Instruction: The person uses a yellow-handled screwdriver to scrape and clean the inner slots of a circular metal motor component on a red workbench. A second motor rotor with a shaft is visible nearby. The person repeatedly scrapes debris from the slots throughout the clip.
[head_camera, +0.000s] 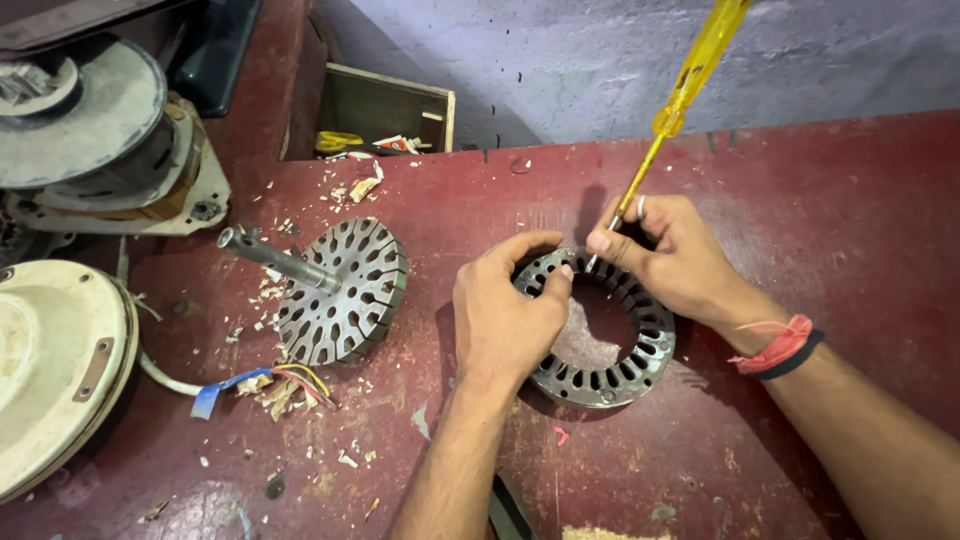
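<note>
A grey slotted metal stator ring (610, 375) lies flat on the dark red workbench (820, 220). My left hand (505, 310) grips the ring's near-left rim, thumb and fingers over its edge. My right hand (675, 255) holds a yellow-handled screwdriver (690, 75) near its shaft. The tip points down into the ring's far inner slots, next to my left fingertips. A red thread and a dark band circle my right wrist.
A slotted rotor with a steel shaft (340, 290) lies to the left, among wood-coloured scraps and coloured wire ends (285, 385). A cream fan housing (55, 370) and a motor body (110, 140) sit at the far left. An open box (385, 110) stands behind.
</note>
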